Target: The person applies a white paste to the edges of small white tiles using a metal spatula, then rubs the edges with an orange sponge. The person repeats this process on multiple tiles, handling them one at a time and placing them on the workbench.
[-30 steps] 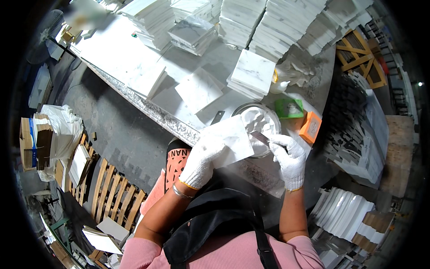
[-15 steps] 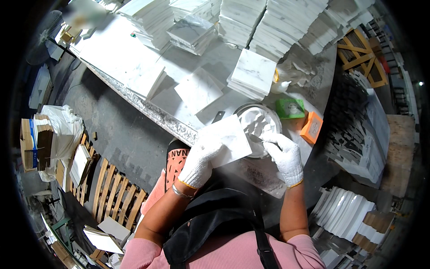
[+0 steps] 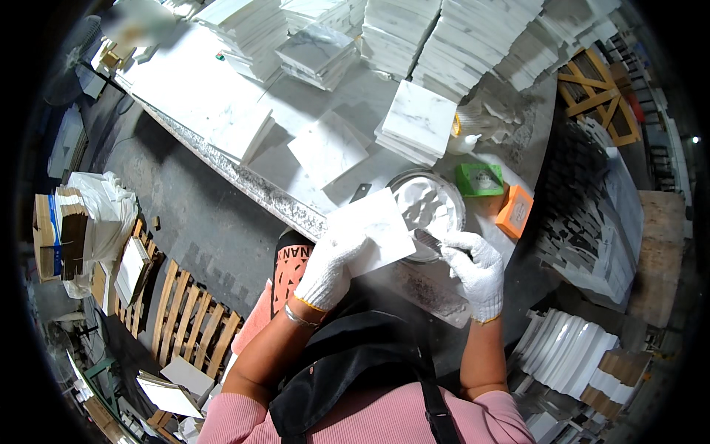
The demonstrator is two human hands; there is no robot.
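My left hand [image 3: 330,270], in a white knitted glove, is closed on the near left edge of a square white marble tile [image 3: 373,229]. The tile is held tilted above the table edge, in front of my body. My right hand [image 3: 477,274], gloved too, pinches a small putty knife [image 3: 425,240]. Its grey blade points left and lies close to the tile's right corner; whether it touches cannot be told. Just beyond the hands stands a round tin [image 3: 462,207] of thick white paste [image 3: 423,198], partly covered by the tile.
The marble-topped table [image 3: 303,89] carries a short tile stack [image 3: 418,118], a loose tile [image 3: 329,148] and tall tile stacks [image 3: 473,44] behind. A green box [image 3: 479,180], an orange box [image 3: 515,212] and a white bottle [image 3: 464,143] stand right. Wooden pallets [image 3: 192,318] lie left.
My right hand has drawn back from the tin, toward me and slightly right. The putty knife's blade now shows beside the tile's corner. My left hand and the tile have barely moved.
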